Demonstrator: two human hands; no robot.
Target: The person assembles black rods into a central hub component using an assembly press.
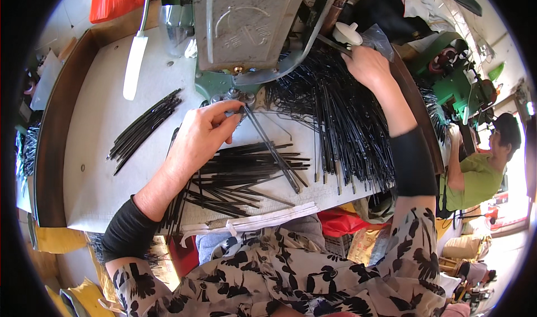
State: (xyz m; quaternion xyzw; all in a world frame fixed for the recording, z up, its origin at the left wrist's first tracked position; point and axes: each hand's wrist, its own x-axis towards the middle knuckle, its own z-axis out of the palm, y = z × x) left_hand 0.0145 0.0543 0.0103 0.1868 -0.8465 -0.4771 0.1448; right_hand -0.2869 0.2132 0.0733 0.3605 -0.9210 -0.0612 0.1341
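My left hand [201, 135] is closed in a pinch at the foot of the green-and-grey bench press [249, 29]. Between its fingertips is the end of a thin black metal rib [271, 149], the kind found in umbrellas. The rib slants down to the right from the press's small metal die [232, 96]. To the right of the press, my right hand [367, 68] is closed at the end of a flat dark bar [334, 44], beside a white round knob [348, 34]. Its fingertips are partly hidden. Below that hand lies a large heap of black ribs [352, 124].
Loose black ribs [240, 168] lie along the near edge, and a smaller bundle [145, 127] rests at the left. A wooden rim [53, 132] borders the pale tabletop [89, 171]. A white-sleeved rod [135, 65] hangs at upper left. Another person [475, 171] works at the right.
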